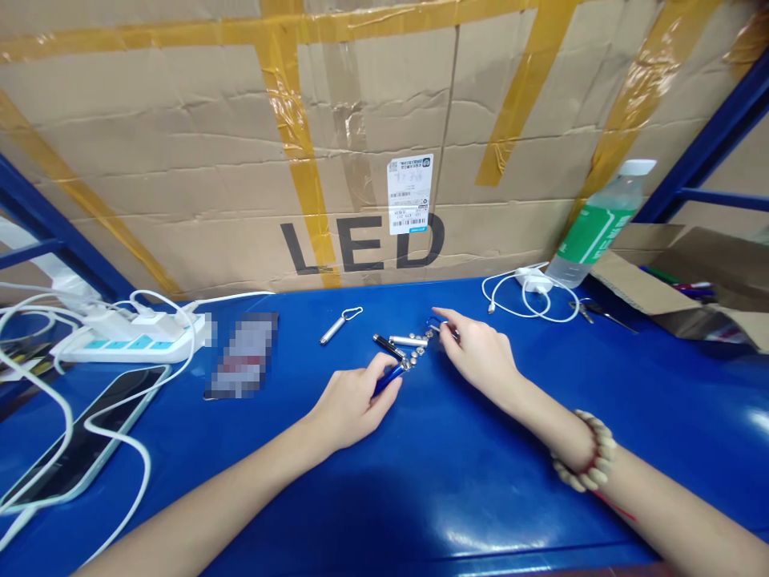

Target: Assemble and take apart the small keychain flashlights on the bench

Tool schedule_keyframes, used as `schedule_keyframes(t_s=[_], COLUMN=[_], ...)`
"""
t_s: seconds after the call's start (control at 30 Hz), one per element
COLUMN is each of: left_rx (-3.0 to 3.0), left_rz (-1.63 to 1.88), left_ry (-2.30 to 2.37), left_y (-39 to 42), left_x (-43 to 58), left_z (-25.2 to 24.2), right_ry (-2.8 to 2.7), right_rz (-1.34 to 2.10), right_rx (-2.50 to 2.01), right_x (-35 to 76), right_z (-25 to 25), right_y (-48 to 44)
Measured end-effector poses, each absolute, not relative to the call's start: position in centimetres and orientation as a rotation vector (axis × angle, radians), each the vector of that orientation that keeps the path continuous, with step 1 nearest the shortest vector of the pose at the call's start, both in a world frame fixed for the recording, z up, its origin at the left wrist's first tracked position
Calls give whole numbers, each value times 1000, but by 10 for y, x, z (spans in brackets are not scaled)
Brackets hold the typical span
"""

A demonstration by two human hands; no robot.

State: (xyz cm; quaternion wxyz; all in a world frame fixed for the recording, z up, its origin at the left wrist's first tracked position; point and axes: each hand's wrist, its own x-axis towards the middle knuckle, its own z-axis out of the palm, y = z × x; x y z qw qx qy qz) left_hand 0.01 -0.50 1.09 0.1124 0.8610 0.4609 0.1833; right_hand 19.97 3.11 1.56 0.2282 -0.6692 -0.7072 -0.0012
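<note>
My left hand (352,401) is closed around a small blue pen-shaped tube (389,378), its tip poking out toward a row of small silver button cells (417,350) on the blue table (420,481). My right hand (474,349) rests just right of the cells, index finger stretched out, the other fingers pinched at a small blue ring part (433,324). A black tube (388,345) and a silver tube (407,340) lie between the hands. A silver keychain light (336,326) lies farther left.
A white power strip (123,336) with cables and a phone (78,445) on a cable sit at the left. A blurred card (241,355) lies beside them. A water bottle (594,228), white charger cable (529,292) and open cardboard box (678,296) stand at the right. A cardboard wall (384,136) closes the back.
</note>
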Motion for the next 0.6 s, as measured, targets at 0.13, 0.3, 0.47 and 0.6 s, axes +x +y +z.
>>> schedule_keyframes(t_s=[0.13, 0.3, 0.47, 0.6], left_rx=[2529, 2541, 2557, 2565], left_rz=[564, 565, 570, 545], left_ry=[1349, 1344, 1345, 1351], left_y=[-5, -5, -4, -4], left_x=[0, -1, -1, 0], left_z=[10, 10, 9, 8], right_ry=[-1866, -1949, -1969, -1939], right_rz=[-87, -71, -108, 76], right_rx=[-1846, -1900, -1879, -1665], right_x=[206, 208, 207, 201], right_z=[22, 19, 16, 22], right_y=[32, 33, 32, 29])
